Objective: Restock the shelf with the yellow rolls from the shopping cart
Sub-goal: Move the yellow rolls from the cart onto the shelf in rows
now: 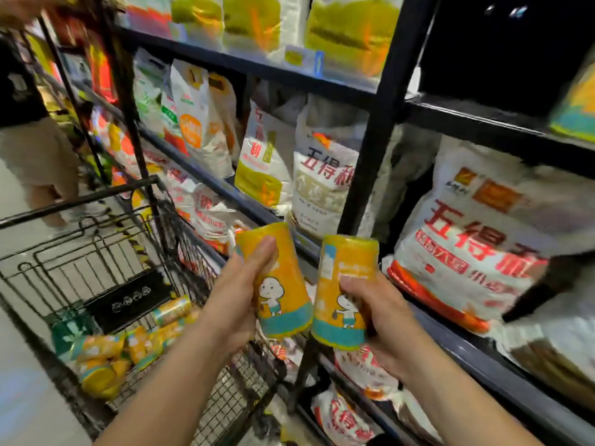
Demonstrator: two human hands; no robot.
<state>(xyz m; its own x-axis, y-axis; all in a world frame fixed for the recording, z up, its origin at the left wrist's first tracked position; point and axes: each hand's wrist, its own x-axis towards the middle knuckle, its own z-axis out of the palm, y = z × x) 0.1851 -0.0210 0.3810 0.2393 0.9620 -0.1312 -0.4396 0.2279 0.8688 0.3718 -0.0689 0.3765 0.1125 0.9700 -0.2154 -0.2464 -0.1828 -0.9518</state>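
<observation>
Black upright [383, 123] behind yellow roll [349, 262]

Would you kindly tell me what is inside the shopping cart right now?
Several yellow rolls lie piled on the floor of the shopping cart, beside a green packet. The left forearm hides its near right corner.

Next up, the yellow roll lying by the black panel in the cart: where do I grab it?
Round its mid-body, coming down from above. The roll lies on its side, uppermost among the other rolls, with its curved flank exposed, and the wire walls of the cart close off the sides.
</observation>
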